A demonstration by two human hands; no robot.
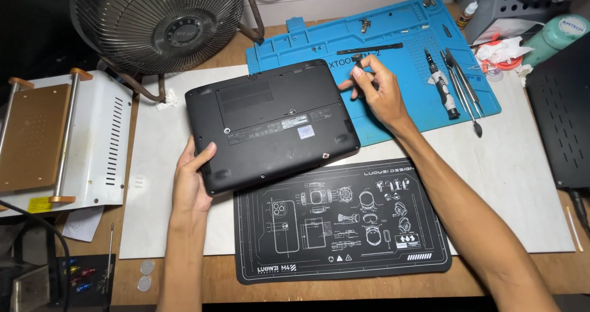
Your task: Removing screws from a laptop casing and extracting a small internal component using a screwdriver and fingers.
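Left hand (pixel 192 178), partly open, grips the near-left edge of the black laptop (pixel 272 123), which lies underside-up on the tabletop (pixel 528 183), long axis left-right and slightly skewed, while the right hand (pixel 376 89), fingers curled, pinches a small dark tool (pixel 358 58) over the blue mat (pixel 393 54).

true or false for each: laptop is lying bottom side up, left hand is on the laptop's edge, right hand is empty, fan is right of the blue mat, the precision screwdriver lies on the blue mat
1. The laptop lies bottom side up. True.
2. The left hand grips the laptop's near left edge. True.
3. The right hand is empty. False: it holds a small dark tool in its fingers.
4. The fan stands right of the blue mat. False: it stands to the mat's left.
5. The precision screwdriver lies on the blue mat. True.
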